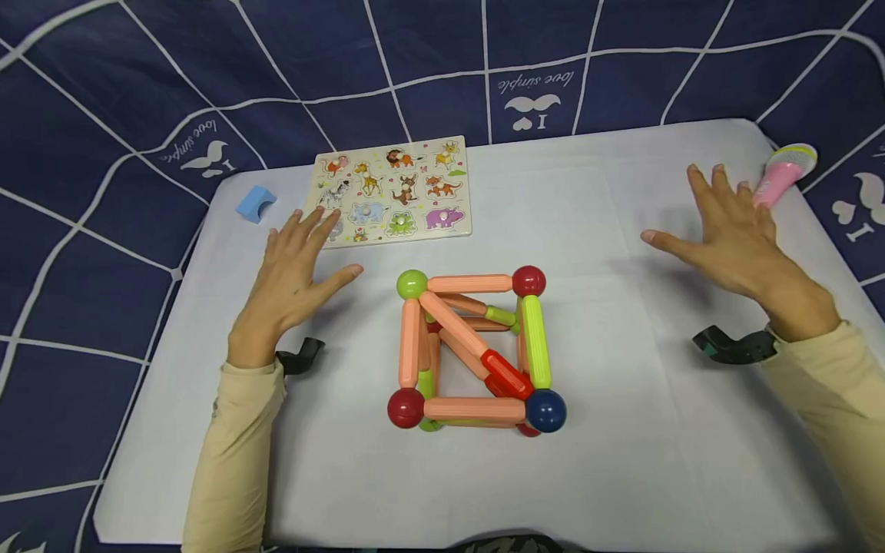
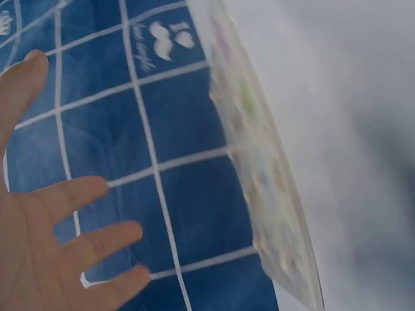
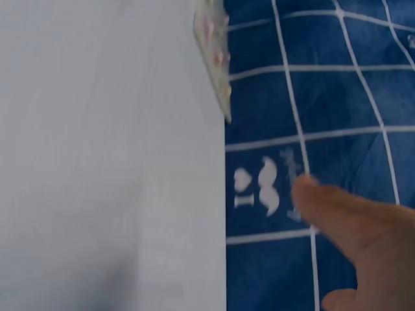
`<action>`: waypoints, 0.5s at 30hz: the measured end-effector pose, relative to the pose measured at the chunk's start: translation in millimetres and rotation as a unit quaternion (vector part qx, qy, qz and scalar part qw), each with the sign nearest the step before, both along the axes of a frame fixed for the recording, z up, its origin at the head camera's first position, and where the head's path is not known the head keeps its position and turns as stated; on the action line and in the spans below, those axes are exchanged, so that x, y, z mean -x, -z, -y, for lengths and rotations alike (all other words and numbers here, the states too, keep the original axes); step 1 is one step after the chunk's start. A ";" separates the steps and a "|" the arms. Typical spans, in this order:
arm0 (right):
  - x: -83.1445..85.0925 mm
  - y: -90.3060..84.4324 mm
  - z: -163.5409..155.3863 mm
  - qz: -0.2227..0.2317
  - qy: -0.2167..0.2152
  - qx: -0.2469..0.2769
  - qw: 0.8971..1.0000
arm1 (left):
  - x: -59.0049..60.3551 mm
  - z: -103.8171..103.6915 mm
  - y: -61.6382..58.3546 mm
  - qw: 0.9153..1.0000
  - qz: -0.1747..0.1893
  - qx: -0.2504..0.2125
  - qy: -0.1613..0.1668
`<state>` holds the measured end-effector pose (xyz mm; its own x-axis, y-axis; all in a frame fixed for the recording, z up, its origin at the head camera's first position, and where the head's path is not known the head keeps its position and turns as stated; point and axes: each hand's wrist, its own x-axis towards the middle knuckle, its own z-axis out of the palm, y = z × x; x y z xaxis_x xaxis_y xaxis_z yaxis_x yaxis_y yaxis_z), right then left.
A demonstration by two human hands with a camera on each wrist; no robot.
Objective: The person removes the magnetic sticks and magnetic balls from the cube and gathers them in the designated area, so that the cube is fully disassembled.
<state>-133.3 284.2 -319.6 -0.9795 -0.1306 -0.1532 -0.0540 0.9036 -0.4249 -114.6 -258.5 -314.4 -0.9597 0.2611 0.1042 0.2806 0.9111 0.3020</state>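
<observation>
Beside the cube (image 1: pixel 475 349), both hands spread.

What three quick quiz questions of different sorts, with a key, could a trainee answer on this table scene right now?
1. True or false: the left hand grips the rod-and-ball cube.
2. Which lies nearest the right hand? A) blue block B) pink toy microphone C) animal puzzle board
3. Fill in: the cube's near right corner ball is dark ____.

Key: 1 false, both hands open, apart from it; 2 B; 3 blue.
</observation>
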 end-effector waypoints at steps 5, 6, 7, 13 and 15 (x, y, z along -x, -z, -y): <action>-10.8 -13.9 21.4 0.011 -0.044 0.051 0.998 | -4.1 -11.0 -7.7 0.987 0.047 -0.139 0.058; -13.4 -16.5 26.0 0.014 -0.048 0.050 0.997 | -5.1 -13.7 -9.3 0.982 0.060 -0.166 0.066; -15.6 -19.0 30.9 0.016 -0.052 0.047 0.997 | -5.9 -16.4 -10.5 0.977 0.072 -0.188 0.074; -32.1 -31.7 55.5 0.042 -0.051 0.055 0.996 | -10.9 -30.8 -15.5 0.941 0.136 -0.280 0.135; -39.5 -36.1 62.4 0.052 -0.056 0.078 0.994 | -12.5 -35.1 -17.0 0.928 0.150 -0.303 0.160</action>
<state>-93.8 221.8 -283.5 -0.9378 -0.2674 -0.2216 -0.0986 0.8169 -0.5683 -102.1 -223.4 -297.5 -0.8523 0.5189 0.0656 0.3285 0.4336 0.8391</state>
